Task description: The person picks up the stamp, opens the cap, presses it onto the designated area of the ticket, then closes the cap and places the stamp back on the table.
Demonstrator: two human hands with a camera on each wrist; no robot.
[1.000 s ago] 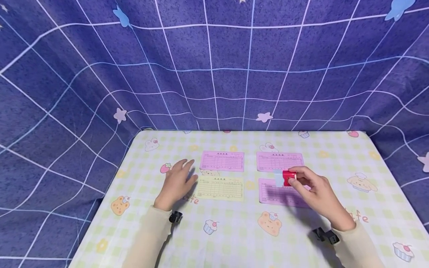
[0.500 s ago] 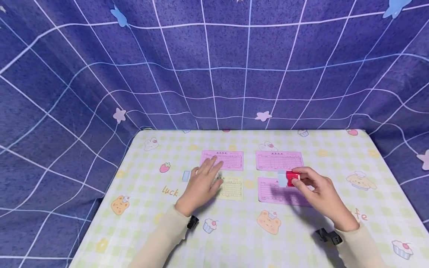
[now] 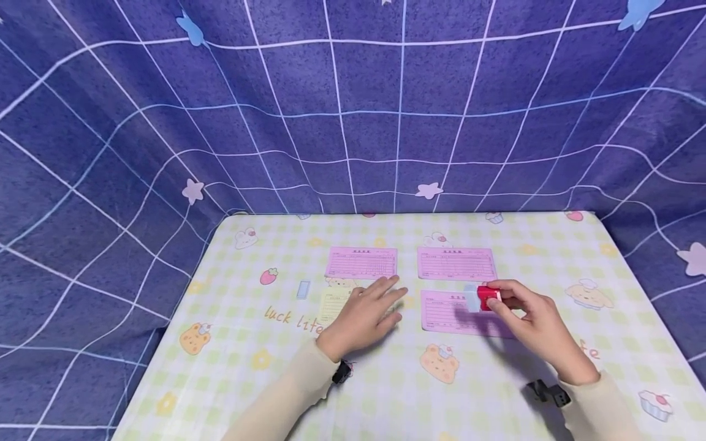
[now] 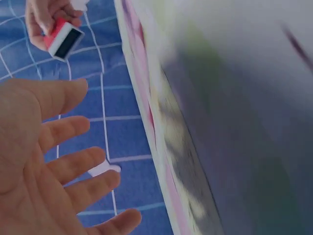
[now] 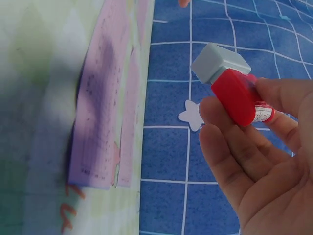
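My right hand (image 3: pixel 532 321) pinches a small red stamp (image 3: pixel 488 298) with a pale translucent cap (image 5: pixel 220 63), between thumb and fingers. It is held above the lower right pink form (image 3: pixel 448 315), and its shadow falls on the paper. From the left wrist view, the stamp's (image 4: pixel 66 41) end shows a dark rectangle framed in white. My left hand (image 3: pixel 361 318) holds nothing; its fingers are spread over the yellow form (image 3: pixel 332 304), hiding much of it. Two more pink forms lie behind, one at left (image 3: pixel 361 262) and one at right (image 3: pixel 456 263).
A pale green checked cloth (image 3: pixel 276 392) with cartoon prints covers the table. Behind it hangs a blue curtain (image 3: pixel 364 141) with white grid lines and stars, also along both sides. A small black camera (image 3: pixel 342 371) sits at the left wrist.
My left hand has swept right from beside the forms to over the yellow one, its fingertips passing its right edge. My right hand, still holding the stamp, has shifted slightly right.
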